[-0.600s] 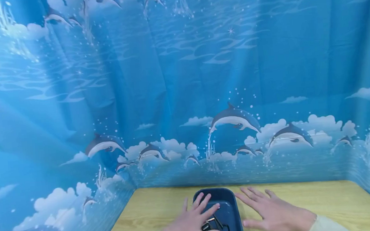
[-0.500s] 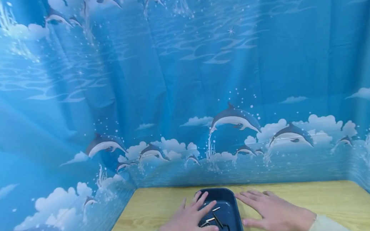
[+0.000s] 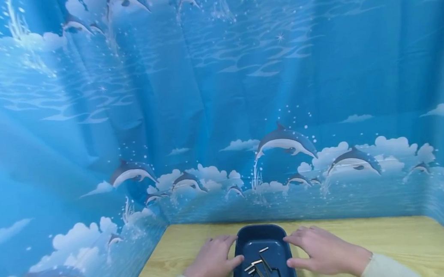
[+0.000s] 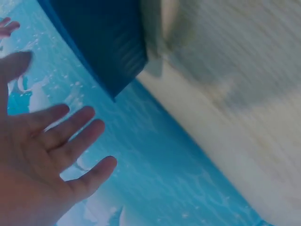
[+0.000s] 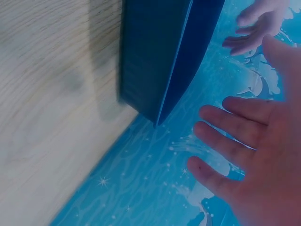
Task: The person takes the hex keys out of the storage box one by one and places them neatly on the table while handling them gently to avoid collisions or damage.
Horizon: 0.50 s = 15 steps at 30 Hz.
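A dark blue, deep rectangular tray (image 3: 291, 262) stands on the table, holding several thin L-shaped hex keys (image 3: 267, 262), some dark and some with shiny metal ends. Beside its left wall is my left hand (image 3: 214, 261), fingers extended and thumb by the rim. My right hand (image 3: 326, 250) is at the opposite side, index finger and thumb pointing at the rim. Whether either hand touches the tray is hard to tell. In the left wrist view the palm and spread fingers (image 4: 89, 181) hold nothing; the right wrist view shows bare spread fingers (image 5: 225, 141) too.
Pale wood-grain table (image 3: 399, 237) lies around the tray. A blue curtain (image 3: 218, 91) printed with dolphins and clouds encloses the back and both sides, meeting the table just behind the tray.
My left hand has moved left from over the tray to its left side, uncovering the hex keys. My right hand stays at the right side. The head view has shifted slightly.
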### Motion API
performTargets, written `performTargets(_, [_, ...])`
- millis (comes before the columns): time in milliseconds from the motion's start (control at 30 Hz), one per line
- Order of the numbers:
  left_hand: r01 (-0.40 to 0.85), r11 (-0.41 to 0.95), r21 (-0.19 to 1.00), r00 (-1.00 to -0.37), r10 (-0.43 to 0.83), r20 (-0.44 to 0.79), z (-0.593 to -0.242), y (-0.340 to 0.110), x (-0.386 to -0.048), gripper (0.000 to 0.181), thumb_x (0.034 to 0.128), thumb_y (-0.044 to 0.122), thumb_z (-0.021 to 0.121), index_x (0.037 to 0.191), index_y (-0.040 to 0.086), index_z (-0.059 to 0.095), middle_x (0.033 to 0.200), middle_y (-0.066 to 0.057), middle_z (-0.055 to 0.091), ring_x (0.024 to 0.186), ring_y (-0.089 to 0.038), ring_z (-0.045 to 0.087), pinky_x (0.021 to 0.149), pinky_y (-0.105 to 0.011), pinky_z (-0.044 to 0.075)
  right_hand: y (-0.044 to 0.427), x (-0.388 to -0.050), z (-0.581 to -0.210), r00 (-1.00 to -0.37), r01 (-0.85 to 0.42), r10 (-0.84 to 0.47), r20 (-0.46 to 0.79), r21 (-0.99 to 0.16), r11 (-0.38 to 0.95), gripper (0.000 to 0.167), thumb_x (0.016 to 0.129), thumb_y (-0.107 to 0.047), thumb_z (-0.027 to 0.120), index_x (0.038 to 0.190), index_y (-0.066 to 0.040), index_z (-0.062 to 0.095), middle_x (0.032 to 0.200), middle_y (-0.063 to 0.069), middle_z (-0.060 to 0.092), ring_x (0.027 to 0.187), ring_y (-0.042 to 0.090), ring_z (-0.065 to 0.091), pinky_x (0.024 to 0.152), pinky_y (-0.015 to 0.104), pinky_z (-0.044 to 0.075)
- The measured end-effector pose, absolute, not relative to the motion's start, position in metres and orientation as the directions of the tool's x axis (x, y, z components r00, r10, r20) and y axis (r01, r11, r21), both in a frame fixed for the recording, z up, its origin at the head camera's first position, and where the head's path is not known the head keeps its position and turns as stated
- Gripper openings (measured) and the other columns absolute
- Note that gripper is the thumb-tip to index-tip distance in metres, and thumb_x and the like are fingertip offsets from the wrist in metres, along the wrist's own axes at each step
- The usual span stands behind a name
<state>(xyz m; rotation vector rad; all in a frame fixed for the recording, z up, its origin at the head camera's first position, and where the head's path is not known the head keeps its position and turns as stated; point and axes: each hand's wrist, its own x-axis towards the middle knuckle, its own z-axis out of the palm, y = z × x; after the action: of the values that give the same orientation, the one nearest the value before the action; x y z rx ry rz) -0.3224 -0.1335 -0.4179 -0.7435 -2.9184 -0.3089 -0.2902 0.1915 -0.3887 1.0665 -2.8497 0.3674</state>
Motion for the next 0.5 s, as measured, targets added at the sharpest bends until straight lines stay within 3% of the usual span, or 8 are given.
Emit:
performTargets(200, [0.472, 0.874, 0.116, -0.859, 0.425, 0.286, -0.436, -0.129, -0.329, 0.06, 0.0898, 0.048, 0.067, 0.132, 0.006, 0.063, 0.125, -0.014, 0.068, 0.116, -0.032, 0.064, 0.095, -0.049, 0.052, 0.187, -0.295, -0.39, -0.757, -0.653, -0.641, 0.13, -0.207, 0.729, 0.071, 0.094, -0.069, 0.048, 0.137, -0.014, 0.062, 0.131, 0.008, 0.067, 0.119, 0.029, 0.063, 0.097, 0.056, 0.05])
performTargets(500, [0.42, 0.893, 0.163, -0.892, 0.373, 0.255, -0.456, -0.127, -0.332, 0.064, 0.0872, 0.042, 0.07, 0.137, 0.004, 0.059, 0.127, -0.016, 0.067, 0.117, -0.033, 0.064, 0.095, -0.05, 0.052, 0.172, -0.304, -0.394, -0.734, -0.678, -0.666, 0.135, -0.212, 0.704, 0.069, 0.095, -0.063, 0.054, 0.138, -0.009, 0.062, 0.126, 0.009, 0.069, 0.112, 0.023, 0.067, 0.091, 0.045, 0.055])
